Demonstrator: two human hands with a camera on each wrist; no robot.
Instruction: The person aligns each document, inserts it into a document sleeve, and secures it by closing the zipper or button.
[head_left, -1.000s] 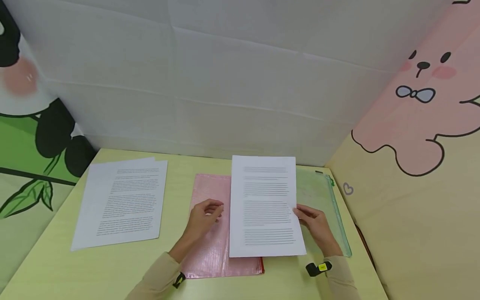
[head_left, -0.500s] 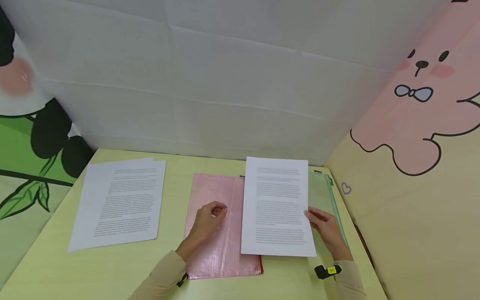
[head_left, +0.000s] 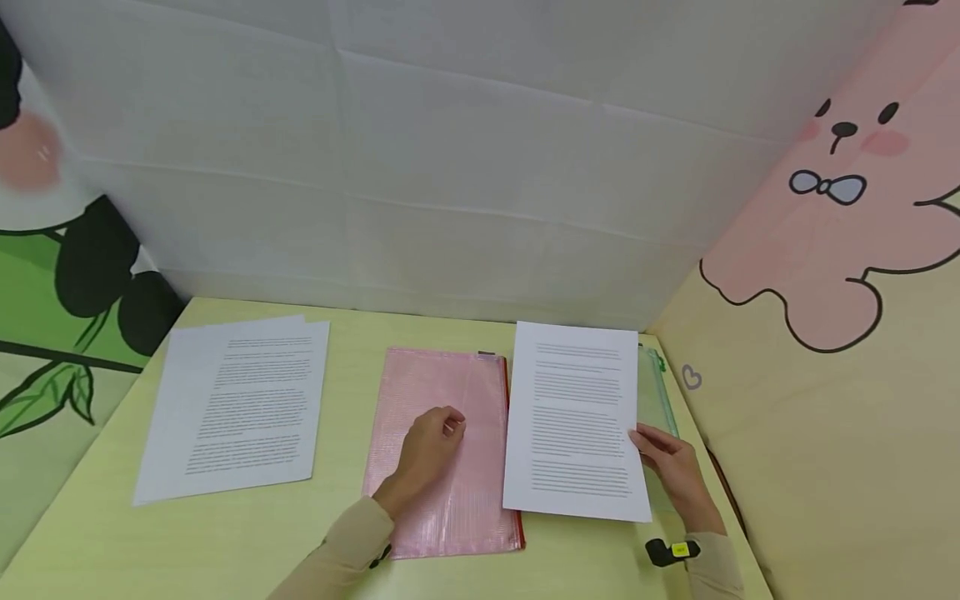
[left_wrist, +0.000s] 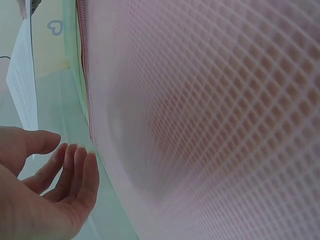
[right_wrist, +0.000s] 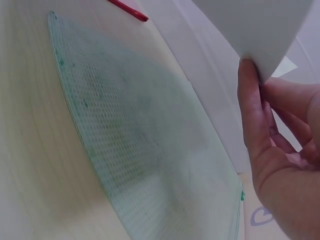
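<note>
My right hand (head_left: 675,471) pinches the right edge of a printed sheet of paper (head_left: 576,425) between thumb and fingers. The sheet is raised above a green mesh zipper pouch (head_left: 658,392), hiding most of it in the head view; the right wrist view shows the green pouch (right_wrist: 135,130) lying flat below the paper. Over a pink mesh zipper pouch (head_left: 442,375) hovers my left hand (head_left: 429,450), fingers loosely bent. In the left wrist view nothing lies between the thumb and fingers of the left hand (left_wrist: 55,185).
Several printed sheets (head_left: 247,408) lie overlapping at the left of the table (head_left: 225,542). A white sheet wall (head_left: 480,167) closes the back. On the right rises a side panel (head_left: 825,458) with a pink cartoon bear.
The right hand has carried the paper to the right, off the pink pouch and over the green one. The left hand has shifted slightly right above the pink pouch.
</note>
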